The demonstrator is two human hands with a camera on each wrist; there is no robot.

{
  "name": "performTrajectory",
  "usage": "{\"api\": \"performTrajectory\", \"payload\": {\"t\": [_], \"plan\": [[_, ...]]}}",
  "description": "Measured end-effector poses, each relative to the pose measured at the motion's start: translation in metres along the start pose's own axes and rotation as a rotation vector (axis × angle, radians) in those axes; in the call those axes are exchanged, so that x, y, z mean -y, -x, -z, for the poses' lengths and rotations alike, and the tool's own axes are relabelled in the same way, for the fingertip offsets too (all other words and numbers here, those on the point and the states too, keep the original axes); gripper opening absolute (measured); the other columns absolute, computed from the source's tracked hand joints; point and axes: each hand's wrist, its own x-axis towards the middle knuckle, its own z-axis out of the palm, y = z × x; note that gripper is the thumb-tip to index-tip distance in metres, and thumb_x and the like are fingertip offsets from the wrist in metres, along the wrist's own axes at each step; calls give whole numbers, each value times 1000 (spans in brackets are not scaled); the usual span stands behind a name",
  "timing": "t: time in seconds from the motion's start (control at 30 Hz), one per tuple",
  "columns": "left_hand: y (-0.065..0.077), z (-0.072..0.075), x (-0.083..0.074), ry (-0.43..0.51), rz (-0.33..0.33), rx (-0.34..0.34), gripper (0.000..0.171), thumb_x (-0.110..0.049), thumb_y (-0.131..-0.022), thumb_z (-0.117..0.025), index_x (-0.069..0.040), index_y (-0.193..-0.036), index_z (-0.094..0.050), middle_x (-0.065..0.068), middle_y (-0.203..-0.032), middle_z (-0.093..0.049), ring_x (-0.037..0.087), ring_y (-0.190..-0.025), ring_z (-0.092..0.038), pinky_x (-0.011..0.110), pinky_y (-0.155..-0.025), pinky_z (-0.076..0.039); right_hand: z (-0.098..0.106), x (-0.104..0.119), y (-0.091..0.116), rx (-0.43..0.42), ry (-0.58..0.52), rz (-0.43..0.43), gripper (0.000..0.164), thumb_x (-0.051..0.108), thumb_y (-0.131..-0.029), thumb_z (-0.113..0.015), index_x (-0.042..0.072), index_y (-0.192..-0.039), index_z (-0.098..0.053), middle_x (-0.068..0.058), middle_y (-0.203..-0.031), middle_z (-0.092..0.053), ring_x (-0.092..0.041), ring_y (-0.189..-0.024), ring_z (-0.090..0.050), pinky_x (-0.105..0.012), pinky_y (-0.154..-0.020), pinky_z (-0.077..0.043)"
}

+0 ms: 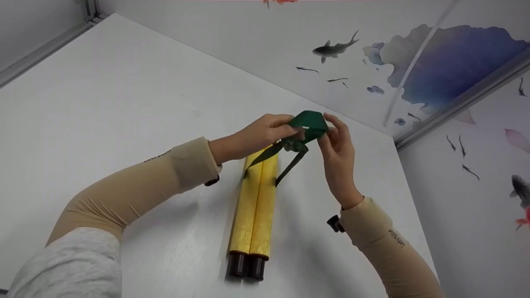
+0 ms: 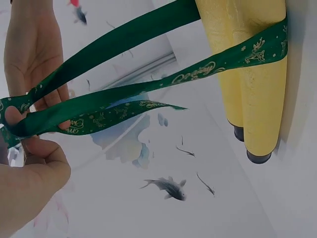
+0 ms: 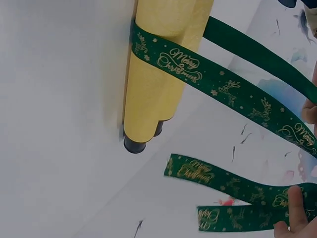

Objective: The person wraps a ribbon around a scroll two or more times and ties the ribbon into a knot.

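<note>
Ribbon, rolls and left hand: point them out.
Ribbon [image 3: 228, 89], right wrist view: its printed band.
Rolls [image 1: 264, 207], head view: yellow covering of the right one.
Left hand [image 1: 257, 134], head view: back of the hand.

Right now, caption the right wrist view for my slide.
Flat green, gold-lettered Merry Christmas ribbon looped around two yellow, dark-ended cylindrical rolls.

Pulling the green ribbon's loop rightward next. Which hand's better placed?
Right, probably: the right hand is at the right edge of the loop in the green ribbon. The left hand pinches it on the other side, nearer the bunched part, so it seems better suited to steadying.
</note>
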Motion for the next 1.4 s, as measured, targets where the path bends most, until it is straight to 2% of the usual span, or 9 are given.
{"api": "performTrajectory", "payload": {"t": [0.1,0.2,0.33,0.47,0.7,0.8,0.97,1.07,1.4], "plan": [[3,-3,-8,-4,11,20,21,-14,-90,-42,2,-97,-53,15,-95,-56,20,-83,-52,32,-77,-43,-2,-5,3,-17,40,108,31,6,-89,-45,9,-117,-35,-12,-84,-61,-19,-72,-58,-31,-73,-45],[4,-3,-10,-28,31,6,20,-13,-89,-43,2,-97,-53,14,-95,-57,19,-83,-52,31,-77,-43,-3,-9,3,-23,143,293,19,2,-89,-43,6,-105,-36,-10,-67,-59,-16,-51,-56,-25,-54,-47],[2,0,-2,-38,49,-5,22,-17,-88,-45,-2,-102,-54,9,-99,-58,18,-85,-52,31,-79,-42,-2,-14,2,-54,417,578,6,10,-91,-40,6,-95,-41,-6,-51,-47,-9,-36,-44,-20,-38,-38],[-2,5,12,-51,39,-7,21,-21,-87,-49,-6,-99,-56,6,-95,-59,15,-85,-53,30,-79,-42,0,-16,0,-90,674,751,17,18,-93,-36,5,-94,-47,-9,-56,-50,-13,-33,-35,-25,-32,-30],[-3,10,18,-46,22,1,16,-15,-85,-51,-5,-94,-59,6,-93,-60,16,-89,-54,29,-81,-42,6,-17,-6,-31,950,710,10,3,-84,-48,2,-89,-57,-10,-73,-55,-17,-36,-38,-28,-34,-34],[-2,12,21,-41,33,22,15,-13,-84,-52,-4,-94,-59,6,-93,-60,16,-87,-53,31,-81,-42,7,-18,-7,-42,952,691,9,2,-79,-50,2,-84,-58,-11,-80,-56,-17,-38,-40,-28,-36,-36],[2,17,25,-33,54,9,12,-11,-83,-53,-4,-89,-61,4,-94,-61,18,-89,-53,33,-80,-40,15,-16,-9,-118,890,679,13,2,-78,-52,4,-85,-63,-13,-99,-48,-25,-65,-47,-38,-55,-37],[10,20,17,-23,81,-18,16,-9,-82,-51,-1,-92,-60,5,-94,-61,20,-92,-52,30,-81,-39,23,-14,-10,-187,842,672,15,1,-78,-52,6,-86,-64,-13,-103,-46,-28,-77,-45,-44,-66,-32],[16,31,36,-133,148,21,12,-10,-77,-53,-5,-87,-57,5,-79,-52,15,-69,-43,26,-63,-38,43,-24,-3,-275,810,693,13,0,-81,-51,2,-85,-64,-9,-82,-63,-27,-77,-53,-41,-73,-32]]}}
